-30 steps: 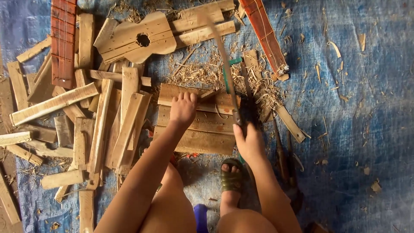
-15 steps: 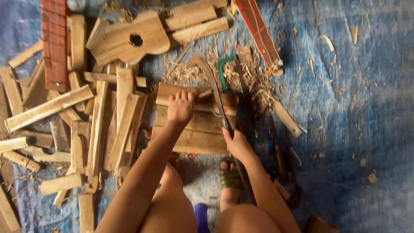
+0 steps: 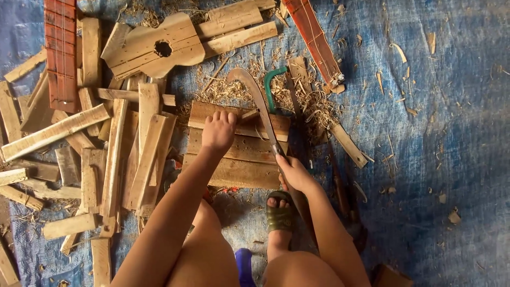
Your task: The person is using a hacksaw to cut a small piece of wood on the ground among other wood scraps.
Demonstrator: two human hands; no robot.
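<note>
Squatting over a slatted wooden block on the blue tarp, the person pins a small wood strip on its far edge with the left hand, fingers curled over it. The right hand grips the handle of a curved machete, blade just beside those fingers. Safe carving likely needs short strokes angled away from the holding hand.

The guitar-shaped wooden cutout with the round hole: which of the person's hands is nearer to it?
Left. The left hand rests on the plank block just below the cutout; the right hand grips the curved blade's handle farther down and right.
</note>
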